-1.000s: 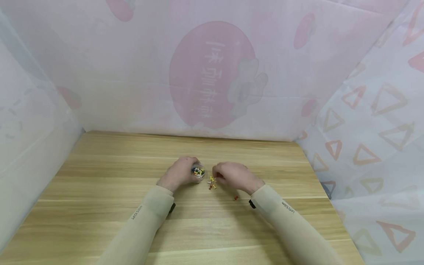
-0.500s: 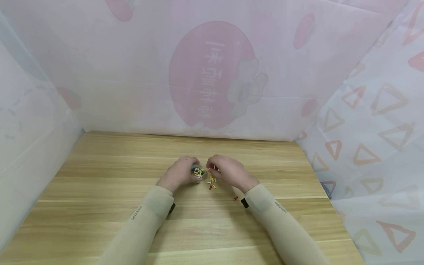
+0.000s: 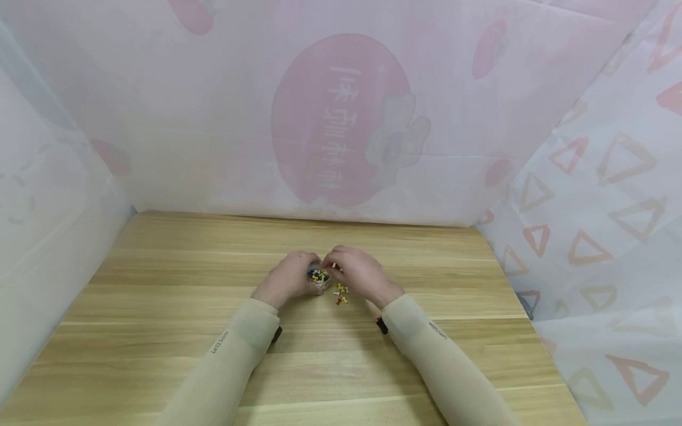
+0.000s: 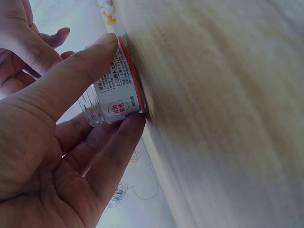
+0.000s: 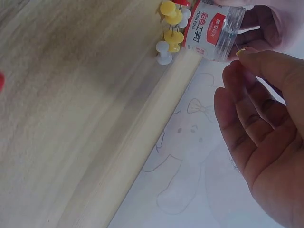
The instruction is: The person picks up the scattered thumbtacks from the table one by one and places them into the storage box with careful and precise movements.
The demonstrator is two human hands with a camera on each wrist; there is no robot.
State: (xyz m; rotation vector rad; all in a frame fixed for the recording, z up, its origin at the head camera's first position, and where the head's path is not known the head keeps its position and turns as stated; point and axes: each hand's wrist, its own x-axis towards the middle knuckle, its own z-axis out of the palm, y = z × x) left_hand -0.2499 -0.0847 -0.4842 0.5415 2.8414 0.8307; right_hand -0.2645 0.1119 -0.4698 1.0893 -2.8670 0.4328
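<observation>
My left hand [image 3: 290, 277] grips a small clear jar [image 4: 116, 88] with a printed push-pin label, standing on the wooden table. Coloured push pins [image 3: 318, 276] fill part of it, and its mouth is uncovered. At the jar's rim, my right hand [image 3: 359, 273] pinches a yellow push pin [image 5: 241, 52] between thumb and forefinger; most of the pin is hidden by the fingertips. The other right fingers are loosely bent. Beside the jar's base lie several loose push pins [image 5: 172, 37], yellow, white and red.
A single red push pin [image 3: 379, 320] lies by my right wrist, partly covered by the dark wrist strap [image 3: 382, 325]. Behind the wooden table [image 3: 213, 236] hangs a pale printed cloth [image 3: 234, 148], with more cloth at both sides.
My right hand has moved left from above the loose pins to the jar's mouth, with the yellow push pin in its fingertips. My left hand and the jar have stayed in place.
</observation>
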